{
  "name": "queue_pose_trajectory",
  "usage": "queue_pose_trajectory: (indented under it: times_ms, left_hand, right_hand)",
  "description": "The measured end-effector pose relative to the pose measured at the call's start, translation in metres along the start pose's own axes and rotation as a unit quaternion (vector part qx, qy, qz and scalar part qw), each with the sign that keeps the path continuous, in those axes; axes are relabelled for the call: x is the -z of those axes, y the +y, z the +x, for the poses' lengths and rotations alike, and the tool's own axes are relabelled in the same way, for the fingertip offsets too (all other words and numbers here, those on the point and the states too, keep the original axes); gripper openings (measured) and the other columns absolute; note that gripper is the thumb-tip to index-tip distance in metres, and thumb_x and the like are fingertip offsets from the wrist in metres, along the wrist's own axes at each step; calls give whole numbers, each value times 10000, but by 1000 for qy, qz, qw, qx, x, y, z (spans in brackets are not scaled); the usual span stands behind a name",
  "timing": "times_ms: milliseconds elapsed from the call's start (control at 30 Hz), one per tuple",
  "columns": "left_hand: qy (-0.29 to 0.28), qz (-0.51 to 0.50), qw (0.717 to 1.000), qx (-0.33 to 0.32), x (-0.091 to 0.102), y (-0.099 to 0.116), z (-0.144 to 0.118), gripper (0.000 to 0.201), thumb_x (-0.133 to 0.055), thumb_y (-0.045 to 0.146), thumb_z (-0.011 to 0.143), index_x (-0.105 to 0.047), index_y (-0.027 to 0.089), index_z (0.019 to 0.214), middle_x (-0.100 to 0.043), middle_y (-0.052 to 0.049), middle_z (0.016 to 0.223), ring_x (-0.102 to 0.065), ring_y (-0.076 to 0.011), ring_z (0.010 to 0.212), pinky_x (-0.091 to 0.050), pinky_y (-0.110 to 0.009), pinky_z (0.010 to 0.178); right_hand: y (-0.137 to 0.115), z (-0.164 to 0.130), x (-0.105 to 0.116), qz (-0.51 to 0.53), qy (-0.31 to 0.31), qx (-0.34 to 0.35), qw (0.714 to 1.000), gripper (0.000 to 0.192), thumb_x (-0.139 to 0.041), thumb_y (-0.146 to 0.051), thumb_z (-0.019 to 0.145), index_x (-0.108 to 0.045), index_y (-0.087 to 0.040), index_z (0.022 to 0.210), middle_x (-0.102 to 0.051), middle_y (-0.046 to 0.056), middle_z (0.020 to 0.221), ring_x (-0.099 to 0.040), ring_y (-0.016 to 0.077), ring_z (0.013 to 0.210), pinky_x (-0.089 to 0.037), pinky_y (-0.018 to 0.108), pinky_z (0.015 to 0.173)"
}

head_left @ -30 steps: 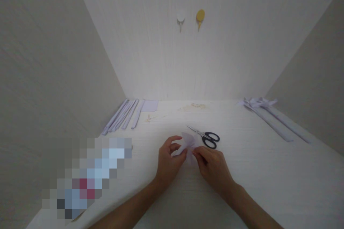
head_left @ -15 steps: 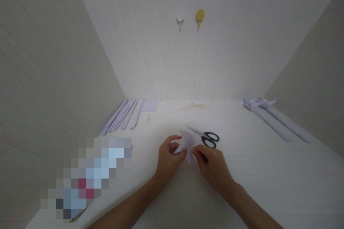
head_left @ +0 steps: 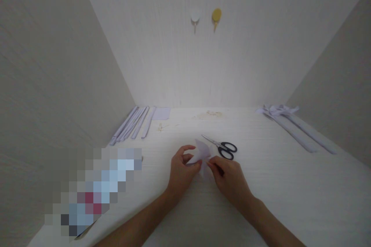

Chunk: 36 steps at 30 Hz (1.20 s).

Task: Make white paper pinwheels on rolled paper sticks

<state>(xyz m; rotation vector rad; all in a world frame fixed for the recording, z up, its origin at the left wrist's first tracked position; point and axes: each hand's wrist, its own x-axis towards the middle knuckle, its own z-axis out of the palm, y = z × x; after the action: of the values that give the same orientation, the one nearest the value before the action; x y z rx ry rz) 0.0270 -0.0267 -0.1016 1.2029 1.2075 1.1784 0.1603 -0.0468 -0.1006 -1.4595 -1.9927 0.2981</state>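
Observation:
A pale lilac paper pinwheel (head_left: 203, 150) with folded, pointed blades is in front of me, above the table. My left hand (head_left: 183, 168) grips it from the left, with the thumb pressed near its middle. Close to the pinwheel's centre, my right hand (head_left: 227, 170) has thumb and forefinger pinched together. What lies between those right fingertips is too small to make out. Just beyond my right hand, scissors (head_left: 223, 148) with black handles lie on the table, blades pointing to the far left.
Rolled paper sticks (head_left: 130, 125) and a paper sheet (head_left: 161, 113) lie at the far left. Small tan bits (head_left: 213, 114) are scattered at the back. Far right are finished-looking pinwheels (head_left: 278, 110) on sticks. A blurred-out object (head_left: 101, 189) sits left. Two hooks (head_left: 216, 15) are on the wall.
Both hands stay nearly in place on the pinwheel. Its blades have shifted slightly, and the whole view has moved a little.

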Motion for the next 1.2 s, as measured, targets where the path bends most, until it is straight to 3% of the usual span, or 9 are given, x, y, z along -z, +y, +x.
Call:
queue_pose_trajectory:
  times_ms: [367,667,933,1200]
  left_hand:
    - [9,10,1000,4,1,-1,1,418,-591,172,575,-468,149,973,-622,-26,657,-596,-148,526,-442,-204,444]
    - [12,-7,1000,0,2,0,2,280,-587,238,610,-523,130,859,-608,-10,577,-563,-120,494,-412,-184,443]
    - [12,12,1000,14,4,-2,4,297,-602,224,594,-532,132,868,-642,-51,688,-589,-137,541,-445,-205,477]
    - [5,7,1000,11,3,-2,4,331,-611,222,580,-512,127,881,-627,-37,620,-592,-146,531,-450,-210,472]
  right_hand:
    - [0,-1,-1,-1,7,5,1000,170,-422,-143,751,-560,-162,654,-594,30,606,-527,120,548,-353,199,533]
    - [0,-1,0,-13,-2,11,1000,182,-406,-140,754,-557,-162,656,-597,30,605,-537,124,555,-350,202,535]
    - [2,-1,-1,-15,-6,8,1000,176,-411,-150,762,-554,-163,659,-598,30,610,-538,126,562,-357,205,544]
    - [1,-1,1,-21,-3,9,1000,180,-410,-149,755,-558,-165,654,-597,26,602,-530,121,546,-346,200,522]
